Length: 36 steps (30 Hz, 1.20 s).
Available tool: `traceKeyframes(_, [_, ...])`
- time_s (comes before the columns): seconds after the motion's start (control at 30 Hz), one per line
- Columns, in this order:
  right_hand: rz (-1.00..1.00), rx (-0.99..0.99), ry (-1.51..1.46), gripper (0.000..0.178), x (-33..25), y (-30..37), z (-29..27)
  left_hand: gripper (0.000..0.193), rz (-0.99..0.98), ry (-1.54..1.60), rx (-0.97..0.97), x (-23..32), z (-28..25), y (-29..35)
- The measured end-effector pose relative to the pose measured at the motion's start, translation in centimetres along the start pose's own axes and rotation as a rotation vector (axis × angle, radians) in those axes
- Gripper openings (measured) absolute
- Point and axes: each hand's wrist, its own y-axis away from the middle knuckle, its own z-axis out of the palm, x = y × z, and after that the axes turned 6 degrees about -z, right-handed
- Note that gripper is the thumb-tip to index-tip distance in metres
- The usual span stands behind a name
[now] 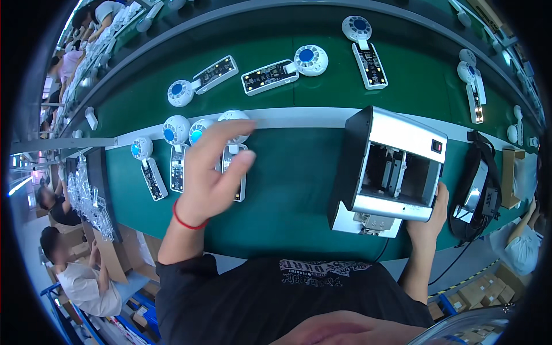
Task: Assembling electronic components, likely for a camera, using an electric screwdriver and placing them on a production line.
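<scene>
My left hand (214, 172) is above several white handheld devices, its thumb and fingers apart and nothing seen between them. It partly hides a device with a round head (234, 127) and another round head (199, 131) next to it. Left of the hand lie two more such devices (177, 167) (150, 172), each with a blue disc in its head and a circuit board bared in its handle. At the right side of a silver and black boxy machine (402, 135) is my right hand (426, 221), against its lower edge. The machine hides most of that hand's fingers.
A white strip (305, 118) crosses the green bench. Beyond it lie more of the devices (270, 77) (365, 54) (215, 75). A black bag-like case (474, 190) with a cable sits right of the machine. Co-workers (86, 276) work around a cardboard box on the left.
</scene>
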Motion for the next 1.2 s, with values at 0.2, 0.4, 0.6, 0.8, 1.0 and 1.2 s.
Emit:
traceKeyframes(0.2, [0.008, 0.014, -0.055, 0.061, 3.0, -0.6, 0.4, 0.025, -0.032, -0.430, 0.118, -0.9, -2.7, -3.2])
traceKeyframes(0.4, [-0.023, 0.019, -0.040, 0.058, 5.5, -1.3, -0.4, 0.023, -0.296, -0.735, 0.082, -7.0, -7.5, -7.9])
traceKeyframes(0.6, [-0.012, 0.011, -0.007, 0.056, 7.3, -1.9, -2.1, 0.028, -0.192, -0.902, -0.001, -7.0, -5.5, -17.3])
traceKeyframes(0.8, [-0.038, -0.028, 0.109, 0.054, 7.1, -2.6, -2.7, 0.062, -0.126, -0.784, -0.044, -3.9, 4.2, -25.3])
traceKeyframes(1.0, [-0.044, -0.019, 0.106, 0.048, 6.6, -2.1, -4.1, 0.087, -0.536, -0.430, -0.234, 1.4, 13.0, -28.2])
traceKeyframes(1.2, [-0.079, 0.068, 0.077, 0.042, 5.3, -1.2, -0.4, 0.071, -0.098, -0.705, -0.214, -1.3, 11.6, -25.8])
